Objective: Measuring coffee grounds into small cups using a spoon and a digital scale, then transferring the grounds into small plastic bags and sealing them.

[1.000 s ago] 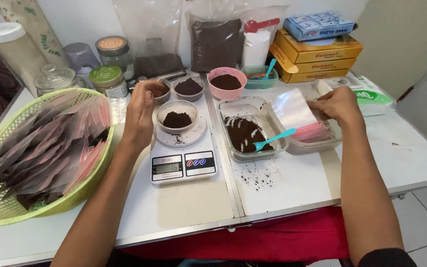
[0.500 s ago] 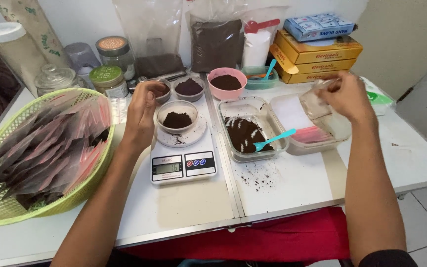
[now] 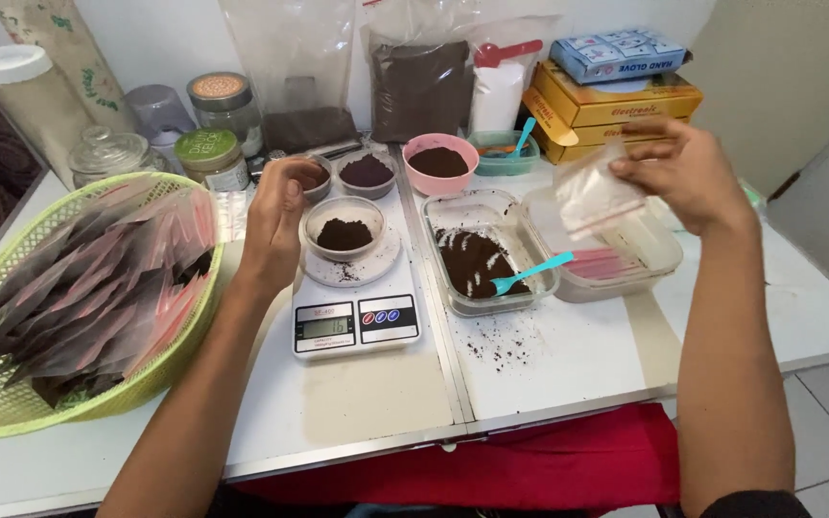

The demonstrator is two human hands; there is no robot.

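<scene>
One view only, worn on the head, tilted down and forward over the table (image 3: 568, 364). Close in: both forearms run up from the bottom edge, left hand (image 3: 275, 216) and right hand (image 3: 688, 177) at mid-frame. Scale (image 3: 355, 321) near centre, basket (image 3: 11, 412) cut off at the left edge, wall and boxes (image 3: 611, 91) along the top. No second view to overlap.

Bright, even light; soft shadows, slight motion blur.
</scene>
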